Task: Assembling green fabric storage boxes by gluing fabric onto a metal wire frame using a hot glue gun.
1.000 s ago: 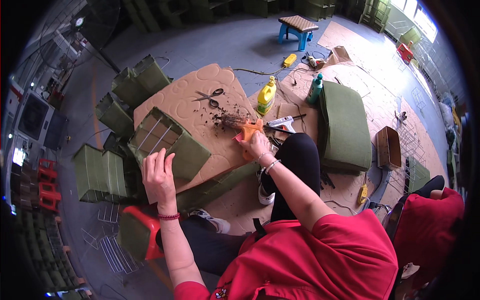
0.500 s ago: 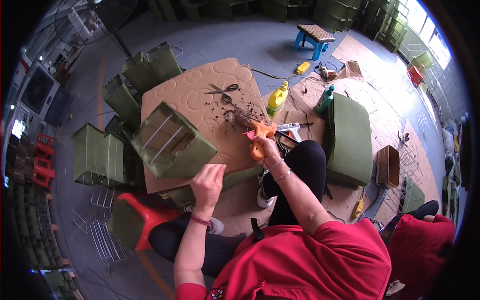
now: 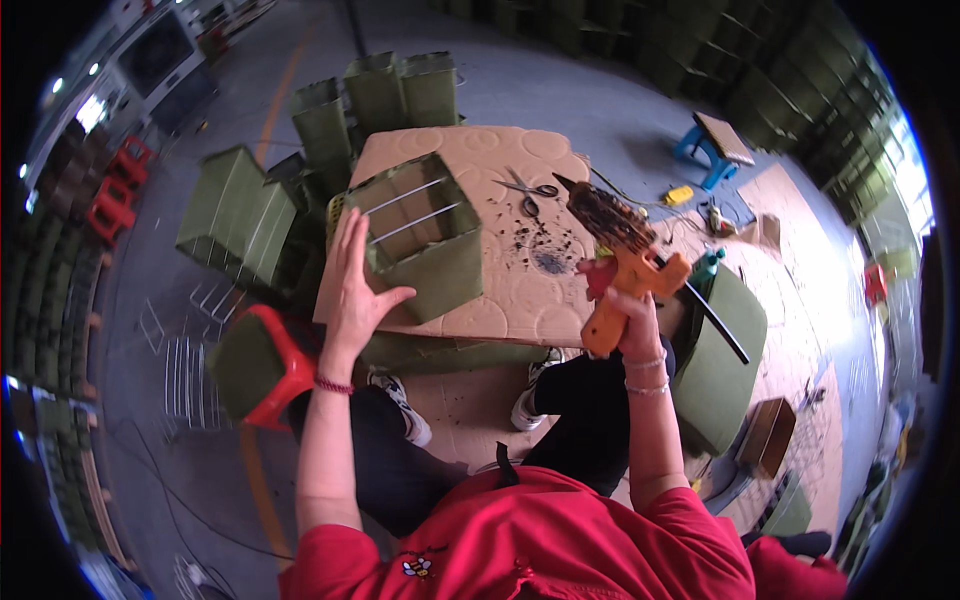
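The right hand (image 3: pixel 640 325) has raised its gripped orange plastic glue gun (image 3: pixel 634 268), and the wide-spread left hand (image 3: pixel 354 308) has moved left of the green fabric-covered box (image 3: pixel 440 278) on the brown cardboard-topped bench (image 3: pixel 525 318), apparently readying both.

Your orange glue gun (image 3: pixel 636 283): smooth plastic, front end rough, dark-crusted. Your green box (image 3: pixel 440 277): matt, cloth-like walls; thin rods (image 3: pixel 412 225), shiny metal. Cardboard (image 3: pixel 535 312) beneath: matt paper, ring-embossed. Red stool (image 3: pixel 299 377) beside you: glossy plastic.
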The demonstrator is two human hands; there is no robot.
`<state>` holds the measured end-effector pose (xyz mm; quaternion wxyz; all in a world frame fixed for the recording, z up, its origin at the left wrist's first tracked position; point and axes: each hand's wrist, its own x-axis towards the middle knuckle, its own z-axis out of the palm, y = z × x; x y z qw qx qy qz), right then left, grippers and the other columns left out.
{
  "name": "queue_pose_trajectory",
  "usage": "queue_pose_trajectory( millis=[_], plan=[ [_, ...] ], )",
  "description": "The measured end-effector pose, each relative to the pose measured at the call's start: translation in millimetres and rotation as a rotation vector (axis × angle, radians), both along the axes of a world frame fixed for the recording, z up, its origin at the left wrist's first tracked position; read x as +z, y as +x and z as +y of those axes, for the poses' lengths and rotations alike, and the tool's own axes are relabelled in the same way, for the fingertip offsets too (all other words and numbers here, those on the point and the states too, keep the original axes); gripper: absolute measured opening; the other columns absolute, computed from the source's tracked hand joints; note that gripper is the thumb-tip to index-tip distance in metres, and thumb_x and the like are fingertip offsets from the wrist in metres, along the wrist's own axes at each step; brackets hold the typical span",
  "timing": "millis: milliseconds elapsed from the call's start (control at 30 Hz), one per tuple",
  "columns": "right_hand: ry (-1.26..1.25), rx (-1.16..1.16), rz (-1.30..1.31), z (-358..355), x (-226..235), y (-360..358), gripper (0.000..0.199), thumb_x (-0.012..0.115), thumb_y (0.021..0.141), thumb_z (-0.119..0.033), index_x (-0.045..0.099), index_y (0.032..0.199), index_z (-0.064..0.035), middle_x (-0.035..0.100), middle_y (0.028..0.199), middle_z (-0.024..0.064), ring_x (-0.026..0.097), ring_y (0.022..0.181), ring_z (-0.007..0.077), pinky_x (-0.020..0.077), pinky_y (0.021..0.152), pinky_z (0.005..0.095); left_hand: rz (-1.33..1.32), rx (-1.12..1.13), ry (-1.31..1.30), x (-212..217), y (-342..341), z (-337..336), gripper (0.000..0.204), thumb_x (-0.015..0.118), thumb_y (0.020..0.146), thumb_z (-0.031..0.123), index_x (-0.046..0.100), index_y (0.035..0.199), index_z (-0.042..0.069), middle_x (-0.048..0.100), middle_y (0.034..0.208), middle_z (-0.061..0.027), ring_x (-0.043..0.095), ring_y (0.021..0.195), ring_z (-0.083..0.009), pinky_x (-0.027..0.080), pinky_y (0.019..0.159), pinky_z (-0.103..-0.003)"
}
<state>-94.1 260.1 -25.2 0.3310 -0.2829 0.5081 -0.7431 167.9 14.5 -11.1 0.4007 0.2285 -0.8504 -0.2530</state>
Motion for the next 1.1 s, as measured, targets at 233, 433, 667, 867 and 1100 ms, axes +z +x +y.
queue_pose_trajectory(
  millis=[233,433,667,867,1100],
  plan=[
    [-0.105,0.415,-0.108,-13.9,-16.7,94.4,0.050,0.063,0.077,0.004,0.049,0.124,-0.0006,0.058,0.123,0.0154,0.051,0.124,0.0288,0.0337,0.110,0.0410,-0.263,-0.075,-0.125,9.8,9.7,-33.9,0.110,0.088,0.055,0.020,0.029,0.148,0.011,0.029,0.153,-0.0078,0.034,0.138,-0.0282,0.033,0.114,-0.039],
    [-0.100,0.466,-0.088,-35.5,-31.1,133.8,0.044,0.060,0.082,0.006,0.050,0.124,-0.0018,0.056,0.120,0.0105,0.051,0.121,0.0239,0.0345,0.108,0.0386,-0.253,-0.184,-0.255,6.3,17.6,-55.2,0.107,0.087,0.054,0.020,0.034,0.146,0.011,0.035,0.149,-0.0070,0.037,0.136,-0.0278,0.038,0.111,-0.039],
    [-0.092,0.444,-0.008,-38.1,-42.8,152.0,0.040,0.058,0.083,0.009,0.052,0.121,-0.0030,0.056,0.116,0.0083,0.051,0.117,0.0211,0.0357,0.106,0.0372,-0.251,-0.041,-0.320,2.3,2.2,-31.6,0.098,0.084,0.058,0.035,0.040,0.141,0.007,0.040,0.140,-0.0066,0.048,0.118,-0.0269,0.044,0.102,-0.038],
    [-0.054,0.370,-0.015,-34.0,-31.9,150.3,0.029,0.056,0.082,0.011,0.056,0.108,-0.0023,0.056,0.105,0.0069,0.054,0.109,0.0218,0.0405,0.099,0.0382,-0.190,-0.101,-0.225,-9.2,1.6,-36.3,0.100,0.085,0.059,0.029,0.037,0.144,0.008,0.038,0.143,-0.0106,0.043,0.128,-0.0313,0.041,0.107,-0.041],
    [-0.082,0.365,0.007,-37.0,-39.9,148.7,0.025,0.056,0.083,0.010,0.056,0.105,-0.0017,0.056,0.103,0.0073,0.055,0.104,0.0221,0.0434,0.095,0.0386,-0.163,-0.111,-0.191,-14.9,-0.4,-35.5,0.099,0.084,0.060,0.029,0.036,0.144,0.008,0.036,0.145,-0.0113,0.041,0.130,-0.0332,0.038,0.109,-0.043]
  ],
)
